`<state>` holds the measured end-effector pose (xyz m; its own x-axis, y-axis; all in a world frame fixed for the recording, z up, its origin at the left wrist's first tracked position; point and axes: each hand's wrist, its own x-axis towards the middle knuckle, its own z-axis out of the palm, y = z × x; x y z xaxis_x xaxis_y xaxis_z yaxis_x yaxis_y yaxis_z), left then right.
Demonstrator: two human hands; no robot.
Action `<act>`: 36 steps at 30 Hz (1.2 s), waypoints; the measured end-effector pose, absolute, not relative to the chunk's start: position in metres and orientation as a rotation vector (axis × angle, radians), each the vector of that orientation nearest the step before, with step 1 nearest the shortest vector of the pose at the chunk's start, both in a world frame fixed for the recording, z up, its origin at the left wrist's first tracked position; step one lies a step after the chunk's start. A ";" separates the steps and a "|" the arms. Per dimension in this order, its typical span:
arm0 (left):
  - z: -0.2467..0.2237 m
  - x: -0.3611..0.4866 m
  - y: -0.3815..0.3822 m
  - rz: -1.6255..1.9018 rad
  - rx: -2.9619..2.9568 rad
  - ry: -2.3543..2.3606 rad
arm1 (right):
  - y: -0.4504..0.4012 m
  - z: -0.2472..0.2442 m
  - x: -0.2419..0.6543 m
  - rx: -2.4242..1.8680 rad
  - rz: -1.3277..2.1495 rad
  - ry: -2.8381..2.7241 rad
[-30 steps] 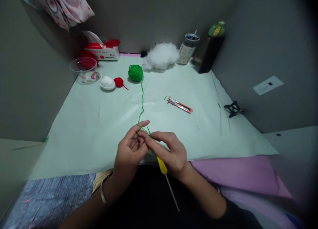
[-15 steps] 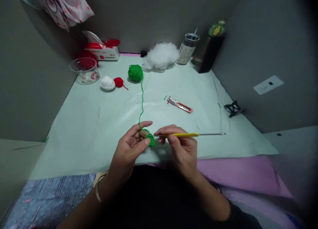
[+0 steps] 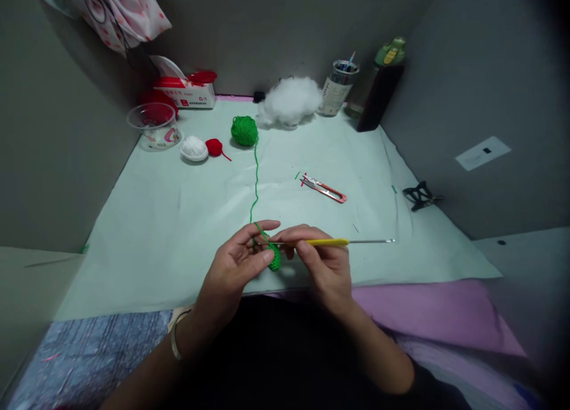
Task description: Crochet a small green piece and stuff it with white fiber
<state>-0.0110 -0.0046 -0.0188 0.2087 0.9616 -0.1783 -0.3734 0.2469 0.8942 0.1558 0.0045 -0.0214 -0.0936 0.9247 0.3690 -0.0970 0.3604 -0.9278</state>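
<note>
My left hand (image 3: pixel 238 261) pinches a small green crochet piece (image 3: pixel 275 259) between thumb and fingers. Green yarn runs over its raised index finger, up the table to a green yarn ball (image 3: pixel 244 130). In my right hand (image 3: pixel 324 264) is a double-ended crochet hook with a yellow handle (image 3: pixel 328 242), held like a pen and lying nearly level. The hook's left end reaches past the top of the crochet piece, by the left fingers; its other end sticks out to the right. Whether a loop sits on the hook is too small to tell.
Thread snips (image 3: pixel 323 188) lie beyond my hands, near yarn scraps. At the back stand white stuffing (image 3: pixel 291 101), a pen cup (image 3: pixel 339 88) and a bottle (image 3: pixel 382 85). Left are a plastic tub (image 3: pixel 154 125), a white yarn ball (image 3: pixel 194 148) and a red one (image 3: pixel 214 147). A black clip (image 3: pixel 420 196) lies right.
My right hand and the hook have shifted slightly left, so the hook's tip now pokes further past the crochet piece. The green piece has turned more upright in my left fingers.
</note>
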 end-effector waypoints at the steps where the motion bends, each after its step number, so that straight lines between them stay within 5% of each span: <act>1: -0.019 -0.011 -0.004 1.107 0.835 0.912 | 0.003 -0.021 0.155 -0.831 0.994 -1.404; 8: -0.015 -0.005 -0.002 1.081 0.527 0.791 | -0.007 -0.022 0.154 -0.873 0.291 -1.882; 17: -0.017 -0.010 0.002 1.146 0.574 0.775 | 0.006 -0.022 0.151 -0.804 1.094 -1.256; 29: -0.027 -0.016 -0.002 1.071 0.835 0.879 | 0.009 -0.028 0.150 -0.712 1.392 -0.997; 36: -0.020 -0.007 -0.002 1.181 0.774 0.899 | 0.005 -0.025 0.148 -0.753 1.264 -1.125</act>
<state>-0.0070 -0.0022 -0.0202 0.1329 0.9757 -0.1743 -0.4282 0.2151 0.8777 0.1484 0.0052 -0.0253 -0.0668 0.9712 0.2288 -0.3400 0.1934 -0.9203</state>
